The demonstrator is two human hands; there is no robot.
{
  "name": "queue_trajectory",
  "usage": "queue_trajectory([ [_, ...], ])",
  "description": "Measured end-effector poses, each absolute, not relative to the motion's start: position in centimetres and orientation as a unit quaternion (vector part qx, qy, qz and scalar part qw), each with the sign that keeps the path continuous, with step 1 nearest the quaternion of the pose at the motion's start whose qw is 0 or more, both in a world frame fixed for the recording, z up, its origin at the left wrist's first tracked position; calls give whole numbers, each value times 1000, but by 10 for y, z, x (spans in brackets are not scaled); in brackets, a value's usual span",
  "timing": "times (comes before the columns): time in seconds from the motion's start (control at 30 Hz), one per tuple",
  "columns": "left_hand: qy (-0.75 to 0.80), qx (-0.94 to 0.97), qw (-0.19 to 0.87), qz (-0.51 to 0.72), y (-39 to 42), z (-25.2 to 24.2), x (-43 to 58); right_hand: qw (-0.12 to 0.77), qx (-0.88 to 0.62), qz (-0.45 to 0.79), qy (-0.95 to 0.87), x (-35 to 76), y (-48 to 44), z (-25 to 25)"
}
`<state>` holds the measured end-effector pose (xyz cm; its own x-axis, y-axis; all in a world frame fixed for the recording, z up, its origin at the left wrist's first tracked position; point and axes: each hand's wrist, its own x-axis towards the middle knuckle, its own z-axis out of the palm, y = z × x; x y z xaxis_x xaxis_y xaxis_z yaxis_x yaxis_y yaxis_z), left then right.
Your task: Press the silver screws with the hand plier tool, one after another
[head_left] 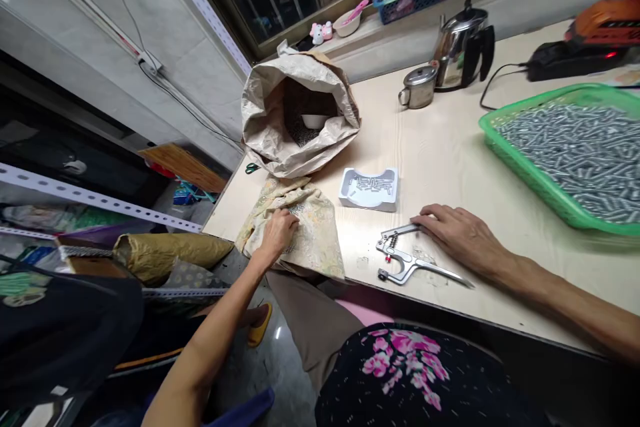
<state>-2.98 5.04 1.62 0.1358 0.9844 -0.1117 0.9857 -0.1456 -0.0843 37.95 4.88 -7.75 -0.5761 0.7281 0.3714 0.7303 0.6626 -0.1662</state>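
Several small metal pieces (299,209) were spread on patterned cloth (323,235) at eight o'clock from the white tray (393,199), best pinched lightly, it was judged, by the bunched left hand (279,230), while spring-loaded pliers (411,264) at five were touched by the right hand (463,237), both grips being unclear.

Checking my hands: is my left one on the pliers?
No, your left hand is over the patterned cloth, apart from the pliers.

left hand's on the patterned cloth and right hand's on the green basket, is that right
Not quite: the head view shows the right hand at the handle of the pliers, away from the green basket. The left hand is on the patterned cloth, as you say.
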Motion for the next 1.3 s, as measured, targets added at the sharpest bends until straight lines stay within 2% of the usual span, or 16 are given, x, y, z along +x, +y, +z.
queue_trajectory([
  [0.23,595,789,-28,-147,37,3,-40,253,-425,27,-869,362,47,-58],
  [0.33,574,807,-31,-130,38,-3,-47,242,-420,55,-873,363,36,-49],
  [0.43,564,823,-20,-58,40,-9,-53,218,-419,84,-877,371,15,-42],
  [0.6,594,781,98,169,30,-5,-10,165,-443,108,-875,380,-20,-47],
  [0.7,590,744,225,218,21,-5,44,144,-459,113,-869,379,-26,-55],
  [0.77,564,754,254,219,17,-12,75,137,-465,112,-868,377,-26,-59],
  [0.97,482,851,145,149,15,-44,94,160,-471,97,-862,374,-28,-62],
  [1.03,474,860,138,130,14,-46,90,169,-483,85,-855,372,-31,-59],
  [1.13,497,825,221,152,9,-39,92,178,-495,77,-847,369,-34,-56],
  [1.3,626,562,501,204,0,-27,111,176,-496,83,-846,369,-34,-57],
])
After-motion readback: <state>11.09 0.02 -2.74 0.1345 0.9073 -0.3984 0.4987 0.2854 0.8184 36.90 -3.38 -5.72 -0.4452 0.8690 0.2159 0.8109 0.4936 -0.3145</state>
